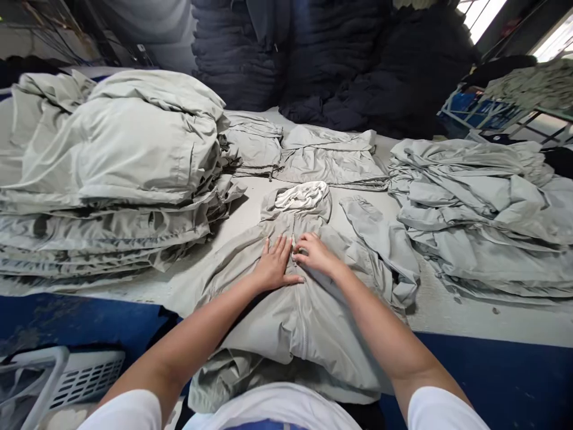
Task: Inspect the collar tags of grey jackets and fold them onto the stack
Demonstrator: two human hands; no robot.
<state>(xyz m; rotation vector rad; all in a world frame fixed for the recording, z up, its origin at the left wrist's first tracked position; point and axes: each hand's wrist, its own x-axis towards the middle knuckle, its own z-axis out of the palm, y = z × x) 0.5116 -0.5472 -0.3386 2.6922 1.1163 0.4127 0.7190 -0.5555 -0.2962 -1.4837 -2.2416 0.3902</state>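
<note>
A light grey jacket [331, 322] lies front up on the table, its collar away from me and its lower part hanging over the near edge. My left hand [275, 264] lies flat on the jacket's front, fingers stretched out, just left of the zipper [293, 228]. Right beside it, my right hand [313, 254] has its thumb and index finger pinched at the zipper line. What sits between those fingertips is too small to make out. One sleeve [380, 239] is spread to the right of the jacket's body.
Tall piles of grey garments stand at the left [134, 149] and right [487, 209]. Folded grey pieces [329, 155] lie behind the collar. Dark stacked cloth [331, 60] rises at the back. A white basket [89, 376] is at the lower left, below the table [447, 310].
</note>
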